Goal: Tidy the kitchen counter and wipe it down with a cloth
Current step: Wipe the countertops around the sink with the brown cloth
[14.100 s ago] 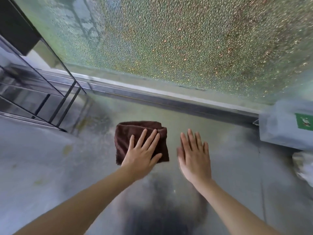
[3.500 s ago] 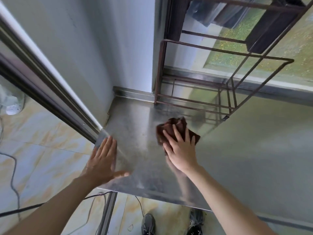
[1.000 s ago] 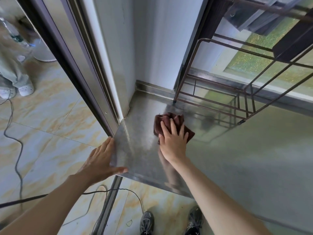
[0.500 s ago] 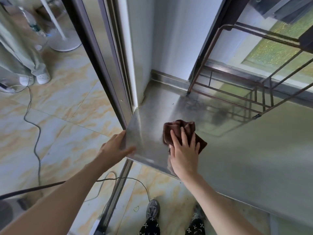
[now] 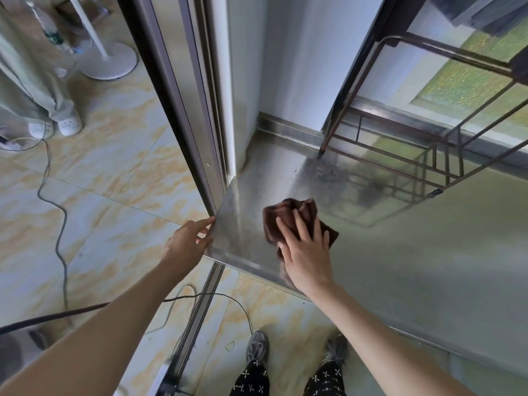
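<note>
While my right hand (image 5: 307, 252) presses flat, fingers straight, on the bunched brown cloth (image 5: 288, 215) near the steel worktop's (image 5: 400, 267) left front corner, my left hand (image 5: 187, 241) rests relaxed against that corner's side edge, grasping nothing. Wire rack (image 5: 428, 155) stands behind.

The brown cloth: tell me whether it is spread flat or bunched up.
Bunched up. The brown cloth shows rumpled folds and humps above the fingers of the right hand, which presses it onto the steel counter.
</note>
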